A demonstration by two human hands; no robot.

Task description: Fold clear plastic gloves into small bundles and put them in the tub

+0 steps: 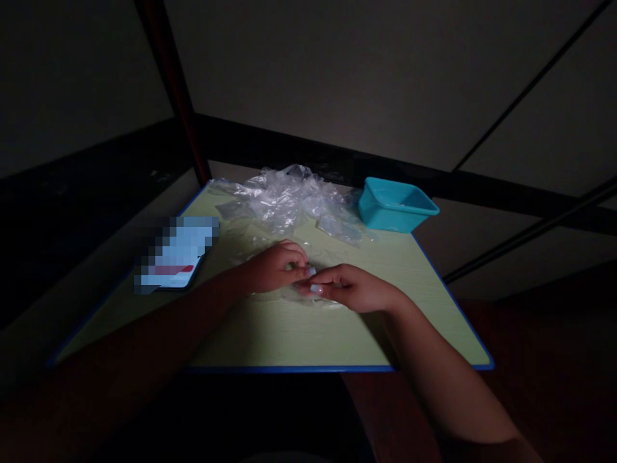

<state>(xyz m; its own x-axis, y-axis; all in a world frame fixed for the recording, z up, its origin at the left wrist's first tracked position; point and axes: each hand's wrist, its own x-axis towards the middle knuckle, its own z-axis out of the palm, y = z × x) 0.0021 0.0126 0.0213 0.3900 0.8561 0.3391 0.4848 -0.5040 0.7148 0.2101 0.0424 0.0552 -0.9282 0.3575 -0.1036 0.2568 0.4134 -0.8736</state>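
Note:
My left hand point(277, 267) and my right hand point(355, 288) meet over the middle of the table, their fingertips almost touching. Both are closed in a pinch on a thin clear plastic bag point(332, 305), which spreads out below the fingers. Long pale nails show on the thumb and finger tips. Exactly which part of the bag each hand grips is hidden by the fingers and the dim light. Just beyond the hands lies a crumpled heap of clear plastic bags point(284, 199).
A turquoise plastic basket point(398, 215) stands at the table's back right corner. At the left edge lies a phone point(180, 280) with its screen lit and blurred. The pale green table point(299, 341) has a blue rim, and dark panels rise behind it.

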